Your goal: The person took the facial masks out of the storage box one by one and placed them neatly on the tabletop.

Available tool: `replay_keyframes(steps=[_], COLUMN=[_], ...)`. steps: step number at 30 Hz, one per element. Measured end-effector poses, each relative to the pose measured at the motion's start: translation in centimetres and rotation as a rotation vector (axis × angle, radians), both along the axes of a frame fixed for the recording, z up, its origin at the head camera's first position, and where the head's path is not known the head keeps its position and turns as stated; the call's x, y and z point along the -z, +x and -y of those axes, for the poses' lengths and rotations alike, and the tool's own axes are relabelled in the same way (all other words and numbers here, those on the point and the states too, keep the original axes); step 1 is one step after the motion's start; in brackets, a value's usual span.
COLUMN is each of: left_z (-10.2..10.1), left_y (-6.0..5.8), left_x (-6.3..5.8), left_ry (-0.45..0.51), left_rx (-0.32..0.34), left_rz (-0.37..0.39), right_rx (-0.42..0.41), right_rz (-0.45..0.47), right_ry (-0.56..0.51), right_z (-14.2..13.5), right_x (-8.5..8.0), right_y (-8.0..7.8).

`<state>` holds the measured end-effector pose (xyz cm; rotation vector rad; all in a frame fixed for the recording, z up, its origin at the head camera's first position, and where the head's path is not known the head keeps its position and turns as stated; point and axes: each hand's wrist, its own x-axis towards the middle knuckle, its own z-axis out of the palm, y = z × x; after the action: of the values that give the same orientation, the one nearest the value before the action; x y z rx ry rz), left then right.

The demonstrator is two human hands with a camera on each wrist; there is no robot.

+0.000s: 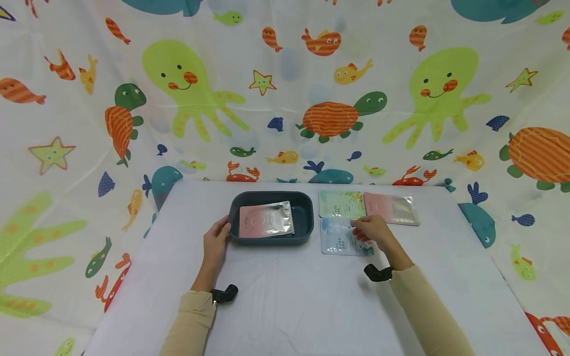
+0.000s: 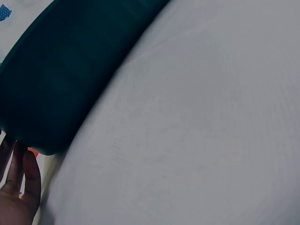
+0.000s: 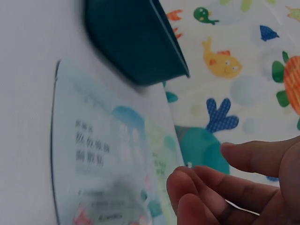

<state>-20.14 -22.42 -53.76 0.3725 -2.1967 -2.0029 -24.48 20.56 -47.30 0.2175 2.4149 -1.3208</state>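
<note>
A dark teal plastic basin [image 1: 303, 235] stands on the table with pink-and-silver foil packets [image 1: 262, 221] stacked inside. My left hand [image 1: 216, 243] rests against the basin's left end; in the left wrist view its fairly straight fingers [image 2: 32, 176] reach the end wall. Over the right edge of a flat pale-blue packet [image 1: 340, 238] hovers my right hand [image 1: 373, 230]. The right wrist view shows a gap between its thumb and bent fingers, with nothing pinched. Behind the blue packet lie a green packet [image 1: 339, 203] and another pink-and-silver packet [image 1: 389, 208].
A white cloth [image 1: 289, 306] covers the table. Behind it hangs a curtain [image 1: 294, 109] printed with sea animals. Each wrist carries a small black camera, one on the left wrist [image 1: 224, 293] and one on the right wrist [image 1: 378, 273].
</note>
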Motion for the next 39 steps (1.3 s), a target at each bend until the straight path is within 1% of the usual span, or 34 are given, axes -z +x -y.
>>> replay_keyframes(steps=[5, 11, 14, 19, 24, 29, 35, 39], left_z=[-0.1, -0.2, -0.2, -0.2, -0.2, -0.1, -0.1, -0.1], left_y=[0.0, 0.0, 0.0, 0.0, 0.1, 0.2, 0.0, -0.1], left_x=[-0.1, 0.0, 0.0, 0.0, 0.0, -0.1, -0.2, -0.1], left_ry=[-0.004, 0.023, 0.016, 0.012, 0.014, 0.008, -0.005, 0.014], left_rx=[0.001, 0.004, 0.002, -0.003, -0.005, 0.0, -0.006, -0.013], left_rz=[-0.006, -0.005, -0.005, -0.007, 0.019, 0.015, 0.014, 0.016], right_rx=[-0.013, -0.047, -0.058, -0.03, -0.062, -0.061, -0.067, -0.096], right_rz=[-0.037, -0.032, -0.04, -0.055, -0.083, -0.062, -0.051, -0.015], right_ry=[-0.039, -0.075, -0.081, -0.116, -0.161, -0.186, -0.202, -0.22], right_z=[1.5, 3.1, 4.2, 5.9, 7.3, 8.8, 11.1, 12.5], right_x=[-0.6, -1.3, -1.7, -2.1, -2.6, -2.7, -3.1, -3.0], right_y=[-0.9, -2.0, -2.4, -2.9, -3.3, -3.9, -4.5, -4.9])
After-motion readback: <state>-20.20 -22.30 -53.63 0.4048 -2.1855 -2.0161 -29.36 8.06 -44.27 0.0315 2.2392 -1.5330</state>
